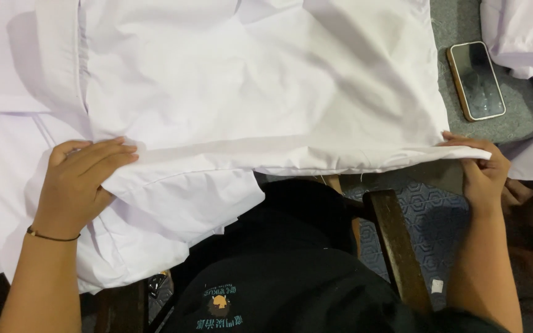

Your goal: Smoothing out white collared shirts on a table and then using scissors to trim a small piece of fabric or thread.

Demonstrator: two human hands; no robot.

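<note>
A large white garment (248,86) lies spread across the work surface in the head view. My left hand (78,182) rests flat on its folded lower-left part, fingers together and pressing the fabric near the fold. My right hand (482,169) pinches the lower right corner of the garment's hem at the table's front edge. A thin dark bracelet circles my left wrist.
A smartphone (476,80) lies face up on the grey surface (458,24) at the upper right. More white cloth (528,37) is piled at the far right. A dark wooden stool frame (396,246) and patterned floor show below, beside my black clothing.
</note>
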